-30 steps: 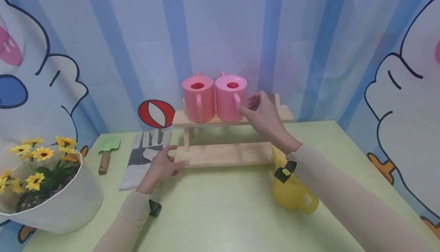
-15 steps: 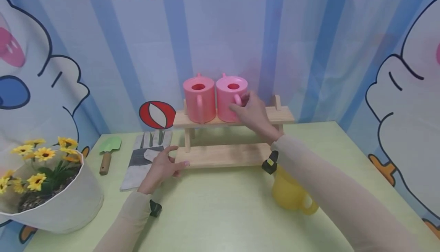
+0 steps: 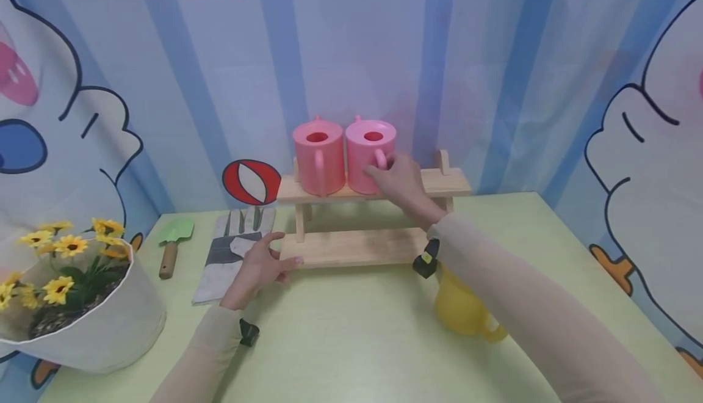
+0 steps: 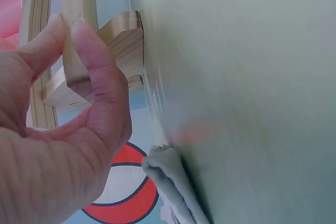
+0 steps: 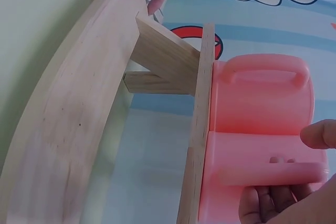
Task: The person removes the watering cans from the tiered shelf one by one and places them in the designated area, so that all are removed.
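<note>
Two pink watering cans stand side by side on the upper board of a two-tier wooden shelf (image 3: 351, 248). My right hand (image 3: 405, 184) holds the handle of the right-hand watering can (image 3: 359, 162). Its curled fingers (image 5: 281, 198) pass behind that handle in the right wrist view, the thumb on the other side. The left-hand watering can (image 3: 307, 162) is right next to it, handle facing me. At the left end of the lower board, my left hand (image 3: 260, 265) pinches the wood between thumb and fingers, seen close up at the board's end (image 4: 79, 66) in the left wrist view.
A yellow watering can (image 3: 461, 311) stands on the table, partly hidden by my right sleeve. Left of the shelf lie a grey work glove (image 3: 222, 275) and a green trowel (image 3: 170, 250). A white pot (image 3: 110, 336) of yellow flowers fills the front left. A printed curtain hangs behind.
The right hand has moved left onto the right-hand watering can's handle, and its fingers have curled round it. My left hand stays at the board's end, and the watering cans show no clear movement.
</note>
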{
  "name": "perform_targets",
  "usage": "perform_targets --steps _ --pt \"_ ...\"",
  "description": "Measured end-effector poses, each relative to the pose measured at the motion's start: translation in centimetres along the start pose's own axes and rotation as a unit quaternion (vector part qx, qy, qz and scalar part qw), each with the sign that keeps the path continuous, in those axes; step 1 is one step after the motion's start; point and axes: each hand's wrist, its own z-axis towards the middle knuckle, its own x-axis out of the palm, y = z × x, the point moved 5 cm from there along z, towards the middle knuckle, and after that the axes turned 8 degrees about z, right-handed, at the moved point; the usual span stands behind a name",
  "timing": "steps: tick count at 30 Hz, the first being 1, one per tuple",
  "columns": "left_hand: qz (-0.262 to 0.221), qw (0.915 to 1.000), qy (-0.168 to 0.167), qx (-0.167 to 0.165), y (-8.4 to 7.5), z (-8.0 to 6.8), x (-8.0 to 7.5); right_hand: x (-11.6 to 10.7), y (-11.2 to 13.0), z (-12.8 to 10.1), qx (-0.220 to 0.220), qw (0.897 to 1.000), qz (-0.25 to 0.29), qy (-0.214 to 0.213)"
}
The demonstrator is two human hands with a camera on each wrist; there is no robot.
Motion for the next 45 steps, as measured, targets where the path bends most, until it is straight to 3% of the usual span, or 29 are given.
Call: perform_targets --steps 14,33,45 --pt "-0.008 1.0 0.002 0.002 -0.1 0.0 -0.1 0.7 -0.4 0.4 0.008 0.998 0.058 -0.026" --pt "-0.004 1.0 -0.004 0.005 -0.2 0.0 0.0 1.6 -1.1 1.2 0.005 0.984 0.168 -0.056" --pt "-0.005 1.0 -0.003 0.002 -0.1 0.0 0.0 1.3 -1.6 1.0 0.002 0.987 0.149 -0.065"
